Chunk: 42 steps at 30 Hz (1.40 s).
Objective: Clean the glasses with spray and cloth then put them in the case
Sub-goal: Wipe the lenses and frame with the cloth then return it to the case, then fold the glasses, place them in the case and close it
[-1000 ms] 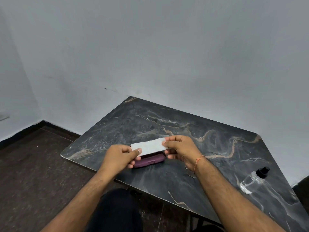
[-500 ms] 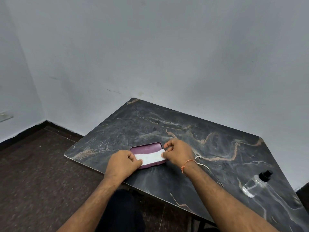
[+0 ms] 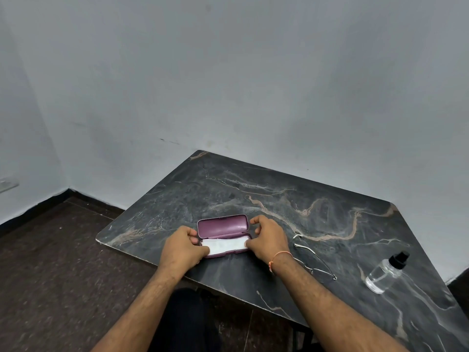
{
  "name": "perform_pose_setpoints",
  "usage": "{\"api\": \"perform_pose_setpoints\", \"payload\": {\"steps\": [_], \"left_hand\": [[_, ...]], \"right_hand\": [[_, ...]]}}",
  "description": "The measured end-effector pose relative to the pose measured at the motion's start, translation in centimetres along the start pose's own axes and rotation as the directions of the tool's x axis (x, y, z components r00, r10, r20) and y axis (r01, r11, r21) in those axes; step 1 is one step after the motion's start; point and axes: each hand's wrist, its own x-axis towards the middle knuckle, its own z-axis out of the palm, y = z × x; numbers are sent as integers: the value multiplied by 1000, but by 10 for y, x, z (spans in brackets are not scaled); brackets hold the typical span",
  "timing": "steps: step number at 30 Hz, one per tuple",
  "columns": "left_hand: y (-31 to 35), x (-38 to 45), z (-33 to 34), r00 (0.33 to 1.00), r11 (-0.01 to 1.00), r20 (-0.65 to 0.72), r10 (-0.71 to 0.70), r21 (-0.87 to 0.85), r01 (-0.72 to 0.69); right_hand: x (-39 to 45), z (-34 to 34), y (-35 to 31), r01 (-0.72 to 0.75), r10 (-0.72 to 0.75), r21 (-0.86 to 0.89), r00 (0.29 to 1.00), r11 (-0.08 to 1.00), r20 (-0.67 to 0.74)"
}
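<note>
Glasses, thin-framed and hard to make out, lie on the dark marbled desk at the right forearm's 3 o'clock, partly hidden behind it. Left to right: the left hand pinches the white cloth in the open purple case; the right hand, fingers loosely curled, presses the cloth's other end; a clear spray bottle stands well apart.

The far half of the dark marble-patterned table lies bare. Nearer, the open purple hard-shell case sits between both hands. Thin wire-framed glasses and a clear black-capped spray bottle occupy the right side.
</note>
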Motion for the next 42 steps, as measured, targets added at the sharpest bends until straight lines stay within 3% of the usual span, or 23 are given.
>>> {"api": "perform_pose_setpoints", "payload": {"steps": [6,12,15,18,22,24,26,28,30,33,36,42], "left_hand": [[1,7,-1,999,998,52,8,65,-11],[11,16,3,980,999,197,-18,51,8],[14,19,8,966,999,255,-29,30,22],[18,18,14,957,999,289,-12,37,1],[22,17,11,958,998,287,-20,65,2],[26,15,8,974,965,214,68,235,-119],[31,6,11,951,861,97,294,405,-308],[41,-12,21,863,795,51,503,363,-485],[53,-29,39,798,750,113,592,285,-597],[72,-50,71,776,760,280,565,191,-622],[80,-58,100,741,706,426,519,275,-652],[94,-51,123,756,628,461,464,431,-648]], "right_hand": [[0,-7,9,-57,56,24,997,998,55],[-18,-19,18,55,-51,-218,998,974,25],[-32,-31,21,86,-85,-258,996,962,16],[-46,-51,33,94,-101,-216,995,972,-21],[-69,-82,64,108,-116,-52,974,993,-193],[-82,-95,89,112,-107,-1,946,994,-306],[-94,-103,117,88,-56,62,917,994,-396],[-102,-106,142,27,24,116,906,993,-422],[-107,-102,161,-25,91,171,916,985,-391],[-109,-94,179,-49,124,252,948,967,-293],[-109,-89,188,-55,127,319,969,946,-210],[-104,-87,194,-61,131,385,979,921,-158]]}}
